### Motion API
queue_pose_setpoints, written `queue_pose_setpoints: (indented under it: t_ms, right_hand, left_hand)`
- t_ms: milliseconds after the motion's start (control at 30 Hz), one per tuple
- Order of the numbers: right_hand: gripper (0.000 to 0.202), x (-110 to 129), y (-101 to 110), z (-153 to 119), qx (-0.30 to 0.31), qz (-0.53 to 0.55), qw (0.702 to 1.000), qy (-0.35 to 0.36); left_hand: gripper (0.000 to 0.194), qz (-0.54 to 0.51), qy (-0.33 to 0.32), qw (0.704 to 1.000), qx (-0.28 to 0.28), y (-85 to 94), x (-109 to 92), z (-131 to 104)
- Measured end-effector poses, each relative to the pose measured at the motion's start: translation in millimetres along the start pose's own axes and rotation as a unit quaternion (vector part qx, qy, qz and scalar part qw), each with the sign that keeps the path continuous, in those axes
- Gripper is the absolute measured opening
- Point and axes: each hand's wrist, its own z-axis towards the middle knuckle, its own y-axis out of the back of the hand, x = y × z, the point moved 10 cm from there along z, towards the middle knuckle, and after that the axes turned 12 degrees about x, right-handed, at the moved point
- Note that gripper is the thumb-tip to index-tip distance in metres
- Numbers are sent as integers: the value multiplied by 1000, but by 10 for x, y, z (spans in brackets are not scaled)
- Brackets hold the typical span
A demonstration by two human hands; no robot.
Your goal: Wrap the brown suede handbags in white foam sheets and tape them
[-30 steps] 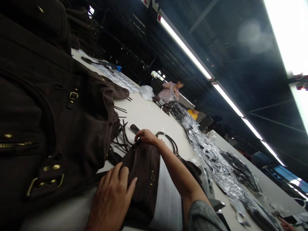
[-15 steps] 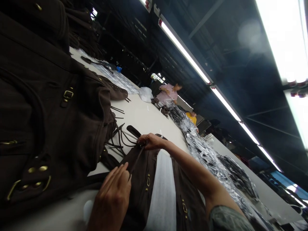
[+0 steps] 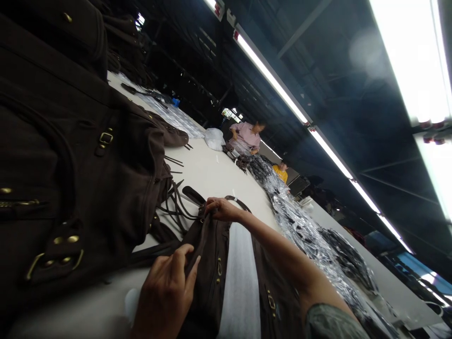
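Note:
A dark brown bag point(image 3: 208, 263) with brass buckles lies below my hands, and a whitish sheet point(image 3: 239, 282) lies lengthwise over its middle. My right hand point(image 3: 221, 209) pinches the bag's upper edge near a dark strap end. Nearer to me, my left hand point(image 3: 169, 282) has its thumb and forefinger closed on the bag's left edge; its other fingers are curled. Thin dark cords point(image 3: 176, 207) lie on the table just left of my right hand.
Large dark brown bags point(image 3: 81, 141) are piled at the left on the pale table point(image 3: 208, 172). Clear plastic-wrapped goods point(image 3: 300, 230) line the right side. A white bundle point(image 3: 213, 139) sits farther back. Two people, one in pink point(image 3: 245, 136), one in yellow point(image 3: 280, 173), are beyond.
My left hand has gone from lying flat with fingers together to pinching the bag's edge. My right hand has shifted slightly right. The person in pink has moved their arms.

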Motion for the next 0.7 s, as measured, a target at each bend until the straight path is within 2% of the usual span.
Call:
queue_pose_setpoints:
  t_ms: [100,200,400,467,567,633,700]
  right_hand:
    - [25,16,-62,72,33,-76,997,-8]
    - [21,72,-120,172,70,-170,983,-10]
    - [19,92,-130,253,61,-231,971,-7]
    - [24,29,-83,188,32,-200,979,-14]
    - [31,-136,36,6,-23,-71,997,-24]
    - [29,-249,109,-126,-55,27,998,-28]
    - [23,-321,156,-226,-76,79,993,-34]
  left_hand:
    - [15,9,-5,1000,21,-19,51,-13]
    - [30,-5,9,999,39,-51,182,-53]
    - [41,-135,128,981,56,-141,479,-134]
    - [42,-214,166,959,77,-206,496,-175]
    - [41,-329,221,913,101,-307,556,-256]
    - [43,-372,265,884,102,-363,704,-296]
    - [45,-388,305,861,126,-469,893,-295]
